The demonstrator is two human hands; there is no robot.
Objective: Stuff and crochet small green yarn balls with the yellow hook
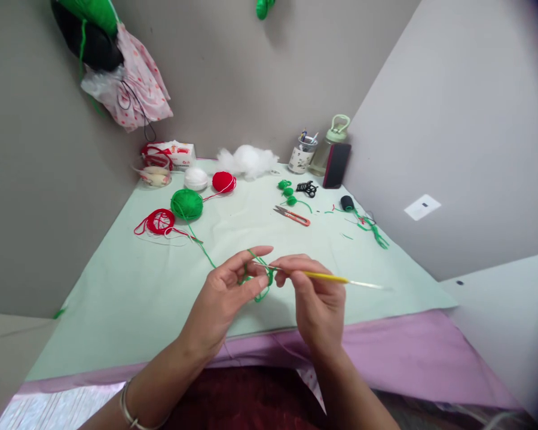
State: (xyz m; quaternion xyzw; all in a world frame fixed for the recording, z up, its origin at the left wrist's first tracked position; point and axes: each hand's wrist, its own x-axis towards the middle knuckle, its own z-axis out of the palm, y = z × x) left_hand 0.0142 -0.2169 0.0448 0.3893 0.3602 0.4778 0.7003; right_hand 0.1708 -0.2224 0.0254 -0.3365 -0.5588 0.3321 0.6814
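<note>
My left hand (pixel 233 283) pinches a small loop of green yarn (pixel 263 292) between thumb and fingers, its index finger stretched out with a strand over it. A crochet hook (pixel 325 276) with a yellow handle is gripped in my right hand (pixel 316 292). Its metal tip meets the green loop by my left fingertips. From my left hand the strand runs back across the table to a green yarn ball (pixel 186 204).
Behind lie a red yarn ball (pixel 224 181), a white ball (pixel 196 178), red yarn coil (pixel 160 221) and white stuffing (pixel 248 161). Orange thread snips (pixel 292 215), small green crocheted pieces (pixel 288 192), a black thread spool (pixel 347 203), phone (pixel 337 166) and bottle (pixel 327 149) stand right.
</note>
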